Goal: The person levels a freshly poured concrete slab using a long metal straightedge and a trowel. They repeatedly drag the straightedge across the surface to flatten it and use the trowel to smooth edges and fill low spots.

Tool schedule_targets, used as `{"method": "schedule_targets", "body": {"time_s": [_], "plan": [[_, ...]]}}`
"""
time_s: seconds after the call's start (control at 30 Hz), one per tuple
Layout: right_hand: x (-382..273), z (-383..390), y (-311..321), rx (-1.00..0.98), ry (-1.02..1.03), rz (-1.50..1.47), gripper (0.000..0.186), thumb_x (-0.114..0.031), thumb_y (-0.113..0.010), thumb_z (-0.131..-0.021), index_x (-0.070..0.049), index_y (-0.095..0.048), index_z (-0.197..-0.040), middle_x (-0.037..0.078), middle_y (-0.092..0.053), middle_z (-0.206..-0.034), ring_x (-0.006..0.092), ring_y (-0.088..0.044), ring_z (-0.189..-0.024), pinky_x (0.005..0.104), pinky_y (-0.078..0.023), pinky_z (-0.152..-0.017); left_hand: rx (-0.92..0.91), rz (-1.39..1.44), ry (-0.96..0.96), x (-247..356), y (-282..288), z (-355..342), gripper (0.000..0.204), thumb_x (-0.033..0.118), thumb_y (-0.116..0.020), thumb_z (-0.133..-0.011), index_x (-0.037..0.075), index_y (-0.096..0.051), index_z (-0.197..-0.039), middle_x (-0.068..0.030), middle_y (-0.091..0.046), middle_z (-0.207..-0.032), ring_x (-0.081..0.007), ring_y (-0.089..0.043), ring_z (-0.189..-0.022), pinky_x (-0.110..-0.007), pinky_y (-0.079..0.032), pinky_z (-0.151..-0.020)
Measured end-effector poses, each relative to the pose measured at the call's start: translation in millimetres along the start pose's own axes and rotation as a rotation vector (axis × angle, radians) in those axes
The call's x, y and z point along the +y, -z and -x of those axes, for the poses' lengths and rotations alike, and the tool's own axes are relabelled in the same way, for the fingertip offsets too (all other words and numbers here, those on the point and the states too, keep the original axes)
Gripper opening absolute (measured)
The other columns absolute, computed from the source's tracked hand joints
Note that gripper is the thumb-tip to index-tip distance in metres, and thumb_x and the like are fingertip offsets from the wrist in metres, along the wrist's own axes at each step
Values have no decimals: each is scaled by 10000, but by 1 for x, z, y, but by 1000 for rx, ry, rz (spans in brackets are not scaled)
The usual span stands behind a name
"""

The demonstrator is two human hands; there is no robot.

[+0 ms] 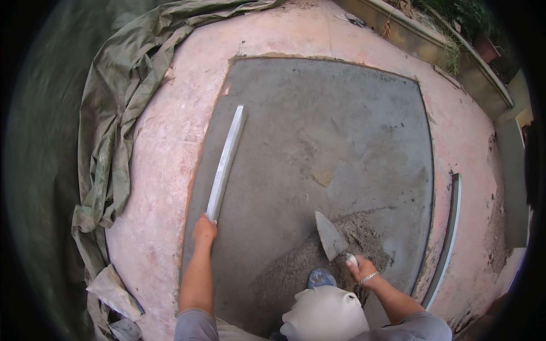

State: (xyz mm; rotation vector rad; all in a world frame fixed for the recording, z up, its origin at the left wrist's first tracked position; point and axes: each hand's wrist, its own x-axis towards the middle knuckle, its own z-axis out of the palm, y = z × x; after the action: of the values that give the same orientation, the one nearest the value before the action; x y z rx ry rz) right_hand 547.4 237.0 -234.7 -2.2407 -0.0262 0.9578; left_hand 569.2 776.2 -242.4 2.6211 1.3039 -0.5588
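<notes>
My left hand (204, 229) is closed round the near end of a long metal straightedge (227, 159), which points away from me over the left side of a grey cement patch (273, 108). In my right hand (362, 269) is the handle of a pointing trowel (330, 235); its pointed blade, smeared with cement, aims away and to the left. Just beyond and beside the blade lies a rough heap of wet mortar (367, 236). Whether the blade touches the mortar, I cannot tell.
Pink flooring (159, 170) surrounds the sunken patch. A crumpled green tarp (114, 125) runs along the left, with a dirty sack (115, 292) near it. Another long metal bar (449, 244) lies at the right. A planter wall (426, 40) stands far right. My shoe (321, 277) is on the patch.
</notes>
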Motion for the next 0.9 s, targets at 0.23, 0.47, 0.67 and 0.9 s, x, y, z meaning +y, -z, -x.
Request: {"method": "schedule_targets", "body": {"time_s": [0.23,0.47,0.67,0.9], "plan": [[60,72,-18,27,-133,-1,415,-427,-623,-919,-15,-594,-964,258,-670,-849,471,-657,-832,483,-526,-722,220,222,-205,96,-23,-56,418,176,-703,-869,48,-567,-1242,-211,-634,-1199,-404,-608,-1122,-467,-489,-964],[54,84,-30,28,-92,-86,401,-413,-627,-916,-17,-583,-957,261,-663,-822,481,-650,-810,492,-525,-713,196,175,-410,191,-43,-36,462,174,-690,-881,86,-554,-1314,-134,-598,-1281,-361,-571,-1182,-532,-472,-966],[39,77,-31,23,-70,-50,390,-406,-621,-920,-23,-577,-975,270,-660,-850,491,-642,-815,504,-523,-712,109,159,-500,174,-48,13,461,146,-685,-879,71,-551,-1314,-136,-595,-1273,-364,-559,-1179,-529,-469,-962],[34,76,-33,-9,-36,-63,435,-442,-611,-925,-15,-577,-1001,276,-666,-850,486,-649,-831,505,-526,-730,-13,148,-555,106,-79,105,457,129,-683,-873,57,-547,-1304,-150,-596,-1255,-365,-551,-1172,-500,-452,-967]]}}
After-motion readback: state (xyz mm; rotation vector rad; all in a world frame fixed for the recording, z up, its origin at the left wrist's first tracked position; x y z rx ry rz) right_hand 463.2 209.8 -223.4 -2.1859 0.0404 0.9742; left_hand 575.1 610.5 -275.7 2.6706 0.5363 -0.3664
